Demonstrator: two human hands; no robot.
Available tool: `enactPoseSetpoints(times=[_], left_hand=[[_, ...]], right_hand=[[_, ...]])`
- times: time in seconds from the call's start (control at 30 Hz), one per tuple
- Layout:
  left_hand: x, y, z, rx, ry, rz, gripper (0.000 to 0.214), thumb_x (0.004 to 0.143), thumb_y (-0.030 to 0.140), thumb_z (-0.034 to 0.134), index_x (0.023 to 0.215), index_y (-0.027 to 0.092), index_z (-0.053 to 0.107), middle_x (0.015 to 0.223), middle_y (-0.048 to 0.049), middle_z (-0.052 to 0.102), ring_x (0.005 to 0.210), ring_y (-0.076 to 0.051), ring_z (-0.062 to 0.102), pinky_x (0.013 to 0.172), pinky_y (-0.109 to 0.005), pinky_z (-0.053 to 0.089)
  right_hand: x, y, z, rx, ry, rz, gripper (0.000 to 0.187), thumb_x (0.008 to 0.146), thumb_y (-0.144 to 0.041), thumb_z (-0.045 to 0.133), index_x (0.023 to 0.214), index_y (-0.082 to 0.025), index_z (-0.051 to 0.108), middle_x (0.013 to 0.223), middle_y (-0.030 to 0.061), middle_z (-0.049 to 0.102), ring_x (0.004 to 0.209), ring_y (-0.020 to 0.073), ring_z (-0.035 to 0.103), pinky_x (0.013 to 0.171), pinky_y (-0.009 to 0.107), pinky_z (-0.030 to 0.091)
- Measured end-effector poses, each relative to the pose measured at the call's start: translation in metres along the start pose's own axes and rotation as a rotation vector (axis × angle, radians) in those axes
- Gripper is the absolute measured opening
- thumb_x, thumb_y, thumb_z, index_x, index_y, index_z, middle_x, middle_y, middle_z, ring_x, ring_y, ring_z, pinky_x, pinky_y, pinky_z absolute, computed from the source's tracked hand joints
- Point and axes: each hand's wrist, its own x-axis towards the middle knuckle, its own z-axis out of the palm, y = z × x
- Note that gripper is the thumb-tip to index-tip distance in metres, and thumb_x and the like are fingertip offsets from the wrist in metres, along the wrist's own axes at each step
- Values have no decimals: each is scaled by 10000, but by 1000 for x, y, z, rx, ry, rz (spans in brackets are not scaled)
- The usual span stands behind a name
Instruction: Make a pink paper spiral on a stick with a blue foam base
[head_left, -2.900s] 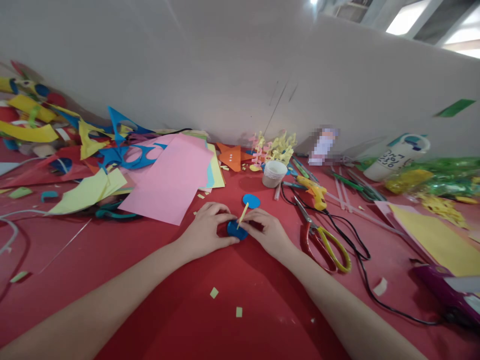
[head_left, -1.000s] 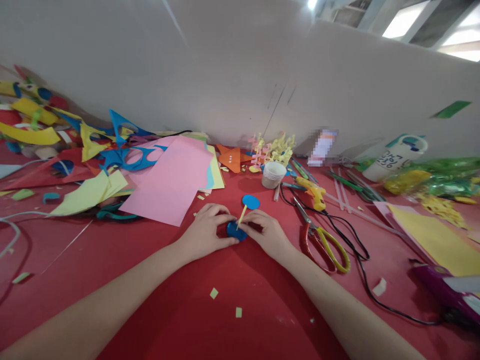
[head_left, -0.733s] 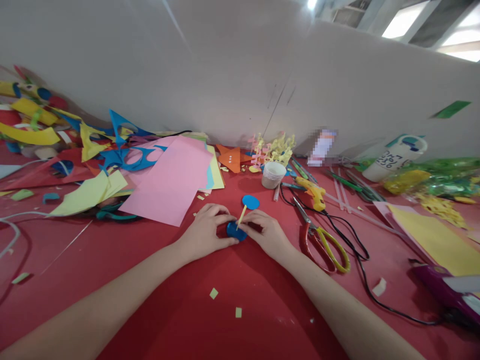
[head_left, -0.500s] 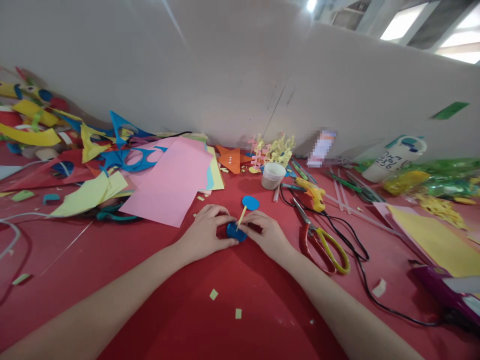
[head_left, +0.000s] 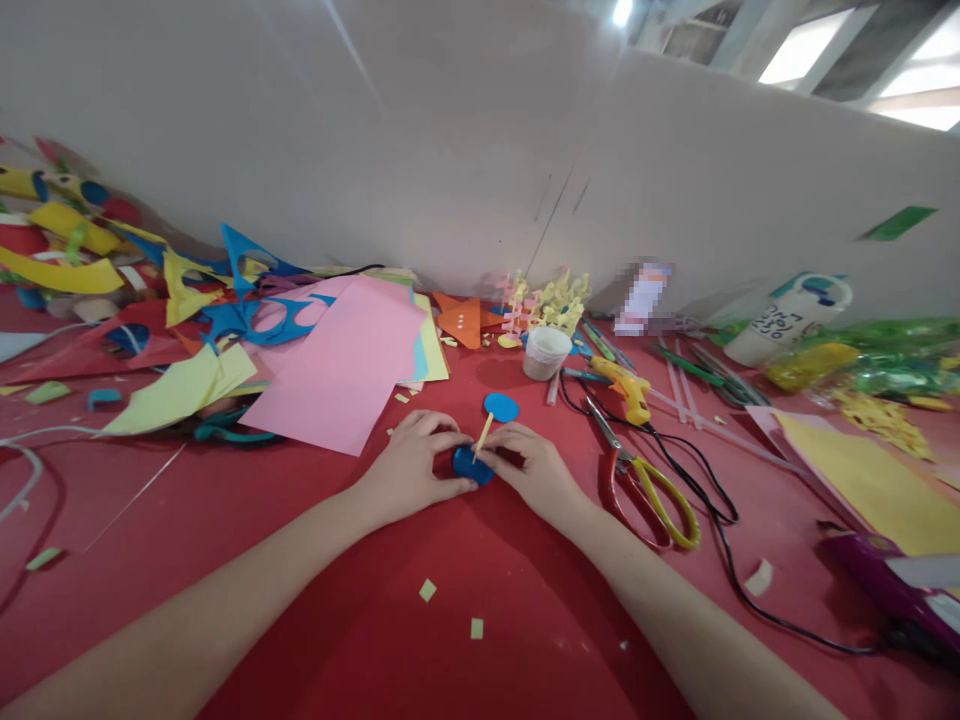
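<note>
Between my hands, a blue paper disc (head_left: 471, 466) rests on the red tabletop. My left hand (head_left: 411, 458) curves around its left side, thumb and fingertips closed on the edge. A thin pale yellow paper strip (head_left: 484, 437) stands slanted up from this disc. My right hand (head_left: 532, 468) pinches the strip near its lower end, fingertips close to the disc. Whether the strip is stuck to the disc, I cannot tell. Just beyond my fingers lies a second, flat blue paper disc (head_left: 501, 406).
To the right lie scissors (head_left: 651, 490), a yellow glue gun (head_left: 626, 388) with a black cord, and a purple glue gun (head_left: 892, 580). A small white cup (head_left: 547, 352) stands behind my hands. Pink paper sheets (head_left: 345, 365) and cut scraps (head_left: 262, 310) fill the left.
</note>
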Motion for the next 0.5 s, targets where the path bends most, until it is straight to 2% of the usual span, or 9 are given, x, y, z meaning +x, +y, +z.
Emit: enactPoseSetpoints(times=[0.5], left_hand=[[0, 0, 0, 18, 4, 9, 417, 670, 447, 671, 1032, 245, 627, 1059, -51, 536, 1008, -247, 456, 848, -397, 370]], right_hand=[[0, 0, 0, 8, -8, 14, 73, 798, -208, 586, 799, -196, 658, 824, 48, 656, 820, 170, 597, 775, 313, 481]])
